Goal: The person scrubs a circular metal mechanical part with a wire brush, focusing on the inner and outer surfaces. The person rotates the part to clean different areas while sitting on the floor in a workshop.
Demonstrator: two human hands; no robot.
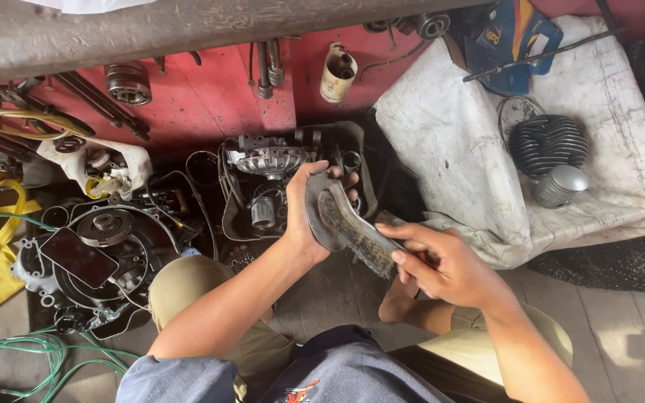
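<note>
gripping a curved grey metal plate (325, 213) from its left edge, the left hand (309, 205) wraps it just in front of the engine case (274, 175). the right hand (442, 265), closed round a wire brush (356, 233), sits near and right of it. the brush's long axis slants from far left to near right, bristles touching the plate's inner face.

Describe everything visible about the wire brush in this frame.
The wire brush is long and narrow, with a dense bed of greyish, worn-looking metal bristles. It lies slanted, upper-left to lower-right. The right hand grips its handle end, which the fingers hide. Its bristle end presses against the inner face of a curved grey metal part, held upright by the left hand.
</note>
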